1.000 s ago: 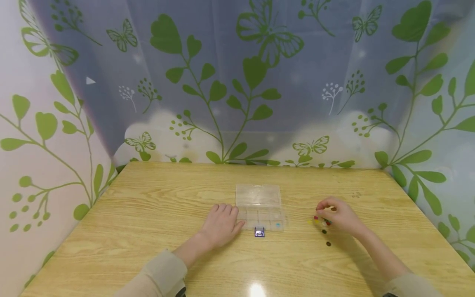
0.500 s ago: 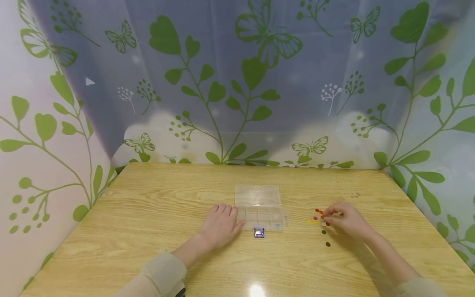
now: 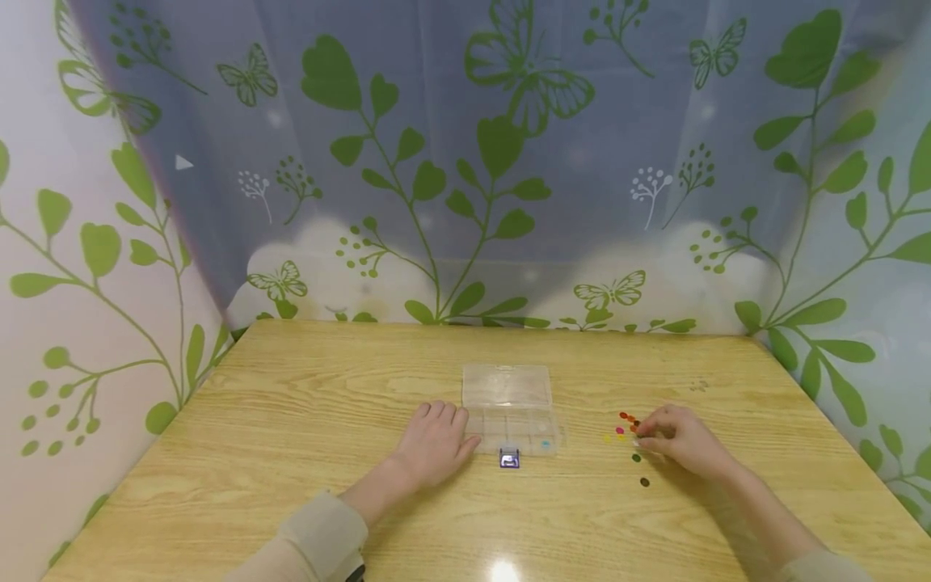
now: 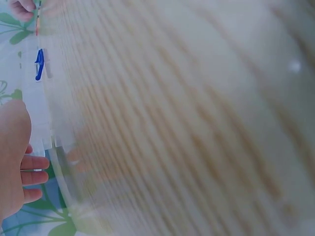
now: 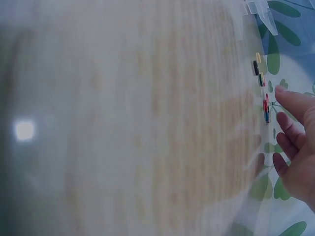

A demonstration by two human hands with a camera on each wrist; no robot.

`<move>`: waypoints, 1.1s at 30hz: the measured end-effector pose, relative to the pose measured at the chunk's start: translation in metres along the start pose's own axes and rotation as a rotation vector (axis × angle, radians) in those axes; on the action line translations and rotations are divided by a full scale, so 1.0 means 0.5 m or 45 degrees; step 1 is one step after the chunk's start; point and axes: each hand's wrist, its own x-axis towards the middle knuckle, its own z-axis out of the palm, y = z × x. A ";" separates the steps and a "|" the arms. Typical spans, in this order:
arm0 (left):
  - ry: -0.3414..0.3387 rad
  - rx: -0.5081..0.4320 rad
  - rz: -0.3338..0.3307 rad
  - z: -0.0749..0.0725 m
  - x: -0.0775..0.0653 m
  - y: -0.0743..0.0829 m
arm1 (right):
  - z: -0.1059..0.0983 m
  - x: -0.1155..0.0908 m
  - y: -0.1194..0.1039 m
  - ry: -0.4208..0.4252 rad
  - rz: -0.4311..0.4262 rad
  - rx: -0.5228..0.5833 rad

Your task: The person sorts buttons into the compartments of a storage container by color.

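Observation:
My left hand (image 3: 434, 447) lies at the left side of a clear plastic compartment box (image 3: 507, 419), its thumb at the front corner. The lid stands open at the back, and one light-blue disc (image 3: 545, 444) lies in the front right compartment. My right hand (image 3: 687, 443) is over a scatter of small coloured discs on the right, its fingertips right at them. Red and orange discs (image 3: 628, 418) lie by the index fingertip, with a pink disc (image 3: 621, 431) farther left. In the right wrist view the thumb and fingers are apart with nothing visible between them.
A small blue-framed clip-like piece (image 3: 509, 458) is at the front of the box. Green (image 3: 636, 458) and black (image 3: 644, 482) discs lie nearer me. Small clear pieces (image 3: 698, 385) sit at the back right of the wooden table (image 3: 327, 364). A patterned curtain (image 3: 407, 162) hangs behind.
My right hand has drawn back to the right and a little nearer me, uncovering red and orange discs. The left hand stays in place.

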 end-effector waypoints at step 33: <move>0.008 0.003 -0.006 -0.003 0.001 0.001 | 0.017 0.006 0.013 0.010 0.088 -0.090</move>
